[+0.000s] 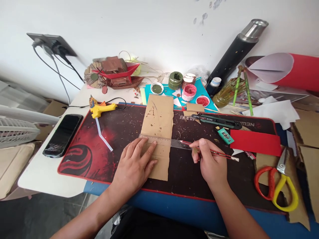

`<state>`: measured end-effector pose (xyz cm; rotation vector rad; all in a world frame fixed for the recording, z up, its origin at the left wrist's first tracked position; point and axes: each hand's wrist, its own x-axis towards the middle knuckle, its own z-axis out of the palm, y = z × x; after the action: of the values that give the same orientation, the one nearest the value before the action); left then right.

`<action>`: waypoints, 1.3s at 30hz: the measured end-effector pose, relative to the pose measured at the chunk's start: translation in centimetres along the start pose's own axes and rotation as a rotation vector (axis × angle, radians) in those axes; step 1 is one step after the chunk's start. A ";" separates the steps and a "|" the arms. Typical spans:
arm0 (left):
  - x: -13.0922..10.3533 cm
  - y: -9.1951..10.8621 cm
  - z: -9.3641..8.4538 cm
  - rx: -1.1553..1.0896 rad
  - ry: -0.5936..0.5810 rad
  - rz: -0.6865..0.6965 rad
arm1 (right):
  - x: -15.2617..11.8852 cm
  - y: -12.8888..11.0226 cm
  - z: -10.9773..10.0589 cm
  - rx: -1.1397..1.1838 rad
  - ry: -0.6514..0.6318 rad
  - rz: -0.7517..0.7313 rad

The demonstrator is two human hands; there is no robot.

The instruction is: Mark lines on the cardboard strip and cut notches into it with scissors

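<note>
A long strip of brown cardboard [159,114] lies upright in front of me on the dark mat. Across it rests a clear plastic ruler [176,143], its right end sticking out past the cardboard. My left hand [136,159] lies with fingers outstretched, the tips pressing the ruler against the cardboard. To the right, my right hand [210,161] is closed around a red and black pencil [223,154]. The pencil's tip points left, just over the ruler's right end and apart from the cardboard strip.
A yellow glue gun [102,109] and a phone [63,135] lie left. Paint pots [175,80] stand on blue card at the back, beside model boats [116,71]. A utility knife [216,121], red card [255,142] and scissors [277,186] lie right.
</note>
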<state>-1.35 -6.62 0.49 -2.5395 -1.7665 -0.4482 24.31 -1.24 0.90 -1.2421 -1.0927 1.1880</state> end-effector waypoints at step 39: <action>0.1 0.1 0.2 0.015 -0.007 0.004 | 0.0 -0.9 0.4 -0.119 -0.032 -0.001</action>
<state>-1.17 -6.49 0.35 -2.5377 -1.7594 -0.4243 23.93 -1.15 1.80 -1.3171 -1.2025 1.1594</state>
